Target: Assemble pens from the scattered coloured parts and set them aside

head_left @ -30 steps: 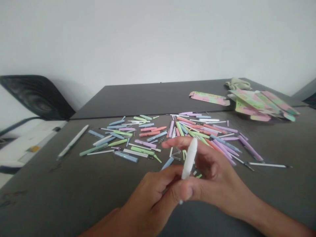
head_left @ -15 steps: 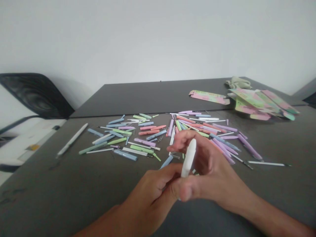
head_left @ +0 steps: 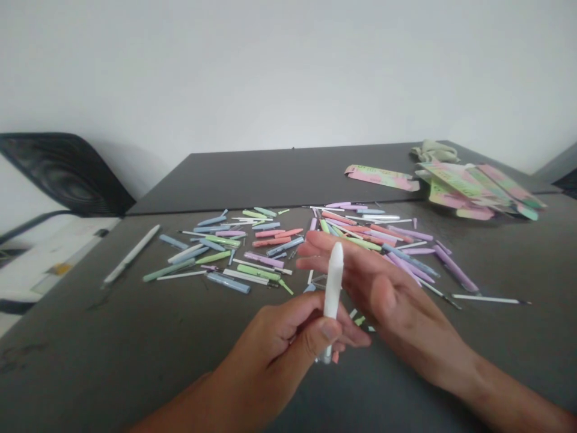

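A white pen (head_left: 334,279) stands nearly upright in front of me, its rounded end up. My left hand (head_left: 288,346) pinches its lower part between thumb and fingers. Just to the right, my right hand (head_left: 387,300) is open, palm turned toward the pen, with its fingers stretched out to the left behind it. Whether any right fingertip touches the pen is hard to tell. Beyond the hands lie scattered pen parts: a blue barrel (head_left: 228,282), a green barrel (head_left: 258,272), a purple barrel (head_left: 456,267) and white refills (head_left: 246,276).
Flattened pink and green cartons (head_left: 478,186) and a crumpled grey-green cloth (head_left: 434,151) lie at the back right. Another carton piece (head_left: 382,177) is left of them. A whole white pen (head_left: 132,255) rests at the far left of the dark table (head_left: 112,349). A black mesh chair (head_left: 63,174) stands left.
My right hand has let go of the white pen and opened, its thumb drawing back to the right. The pen has shifted slightly left and stands straighter in my left hand.
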